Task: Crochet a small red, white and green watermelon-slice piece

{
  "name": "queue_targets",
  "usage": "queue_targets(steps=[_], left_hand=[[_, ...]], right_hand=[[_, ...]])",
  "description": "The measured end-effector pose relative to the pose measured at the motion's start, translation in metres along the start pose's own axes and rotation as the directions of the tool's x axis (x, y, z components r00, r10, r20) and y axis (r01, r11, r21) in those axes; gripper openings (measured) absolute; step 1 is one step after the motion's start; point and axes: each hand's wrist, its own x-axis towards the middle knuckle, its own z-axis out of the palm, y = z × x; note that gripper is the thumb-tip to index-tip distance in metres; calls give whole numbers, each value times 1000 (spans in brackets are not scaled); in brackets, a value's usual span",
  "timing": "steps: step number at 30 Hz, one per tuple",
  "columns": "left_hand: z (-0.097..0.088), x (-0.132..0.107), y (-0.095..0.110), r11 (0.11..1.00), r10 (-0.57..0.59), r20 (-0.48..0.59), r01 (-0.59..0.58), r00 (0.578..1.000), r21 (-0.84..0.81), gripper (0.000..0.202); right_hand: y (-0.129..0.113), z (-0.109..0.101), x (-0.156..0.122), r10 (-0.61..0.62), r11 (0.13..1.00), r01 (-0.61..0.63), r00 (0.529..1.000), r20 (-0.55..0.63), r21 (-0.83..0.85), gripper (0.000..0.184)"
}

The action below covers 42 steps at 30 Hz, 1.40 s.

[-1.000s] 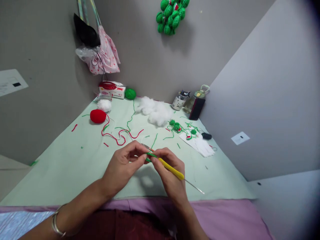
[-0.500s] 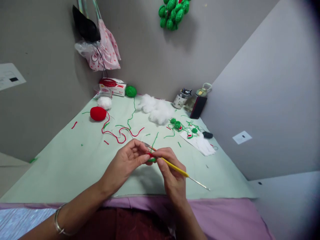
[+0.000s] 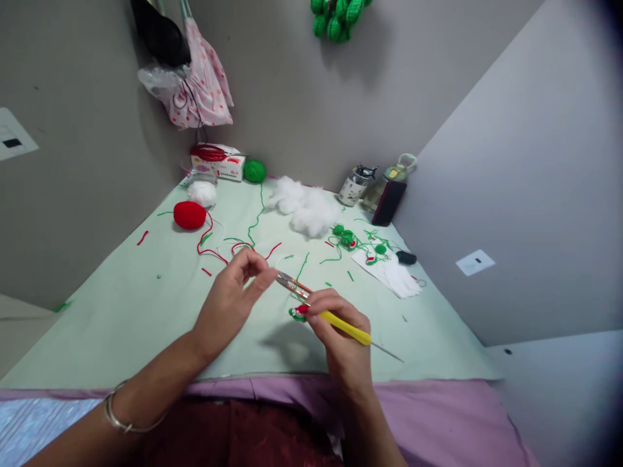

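My right hand is closed round a yellow-handled crochet hook, whose metal end points to the lower right. A small red and green crocheted piece sits at that hand's fingertips. My left hand is raised a little to the left, thumb and forefinger pinched together; what they pinch is too thin to make out. Small snips lie on the mint-green table cover between the two hands, close to my left fingertips.
A red yarn ball, a white ball, a green ball and white stuffing lie at the back. Loose red and green strands trail across the middle. Small green pieces, white paper, a jar and a bottle stand right.
My hands have come apart. The left hand let go of the crocheted piece and moved up and left; the right hand keeps the hook and piece. The snips now show between them.
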Motion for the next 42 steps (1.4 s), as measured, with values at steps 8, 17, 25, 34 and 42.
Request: queue_targets(steps=[8, 17, 25, 34, 42], left_hand=[[-2, 16, 12, 825, -254, 510, 460, 821, -329, 58], [-6, 5, 32, 886, 116, 151, -34, 982, -462, 72], [7, -15, -1, 979, 161, 362, -196, 918, 60, 29], [16, -17, 5, 816, -294, 325, 413, 899, -405, 38], [20, -19, 4, 712, -315, 378, 480, 871, -513, 58]], right_hand=[[2, -16, -5, -45, 997, 40, 995, 92, 62, 15], [8, -21, -5, -126, 991, 122, 989, 74, 57, 17], [-4, -14, -4, -257, 956, 258, 966, 31, -136, 18], [-11, -17, -5, -246, 934, 283, 952, 183, -219, 26], [-5, -11, -14, -404, 855, 414, 909, 101, -311, 40]])
